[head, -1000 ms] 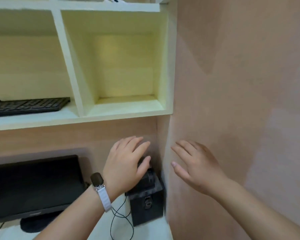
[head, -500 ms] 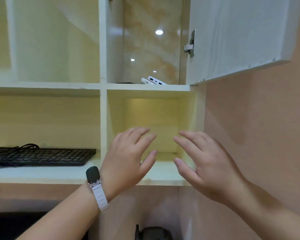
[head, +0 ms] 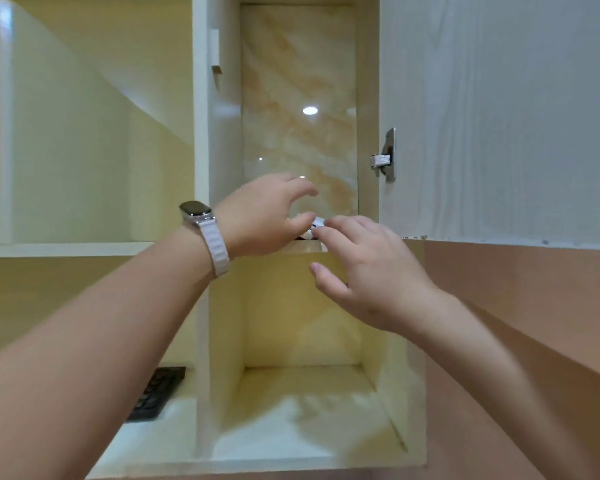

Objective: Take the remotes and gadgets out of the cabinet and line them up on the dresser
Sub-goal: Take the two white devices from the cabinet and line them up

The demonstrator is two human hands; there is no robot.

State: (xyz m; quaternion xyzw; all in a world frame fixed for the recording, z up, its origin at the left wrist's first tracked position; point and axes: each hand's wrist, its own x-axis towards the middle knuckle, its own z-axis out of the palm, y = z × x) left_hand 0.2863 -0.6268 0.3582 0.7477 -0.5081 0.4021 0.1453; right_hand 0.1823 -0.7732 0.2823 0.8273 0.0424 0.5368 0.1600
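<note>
Both hands are raised to the tall open compartment of the cream-painted wall cabinet (head: 368,81). Its grey wood-grain door (head: 499,116) stands wide to the right on a metal hinge (head: 385,157). I have the left hand (head: 264,220), with a pale-strapped wristwatch (head: 196,209) on that wrist, arched over the compartment's floor, fingers spread and lightly curved, gripping nothing that I can see. The right hand (head: 378,275) sits a little lower and to the right, fingers extended and loose, also holding nothing.

Between them, at the front lip of the shelf (head: 305,247), a small white gadget (head: 317,222) with a dark mark shows as a sliver. It lies just beside the left thumb and at the right fingertips; I cannot tell whether either touches it. Too little of it shows to read its long axis, or to say how many pieces lie there.

By my reading the two hands are about equally near, the left above it and the right in front, so the pick-up turns on closing that narrow gap from both sides. The glossy marble-patterned back panel (head: 298,81) rises behind. A black keyboard (head: 155,393) lies on the lower shelf to the left. The dresser is out of frame.
</note>
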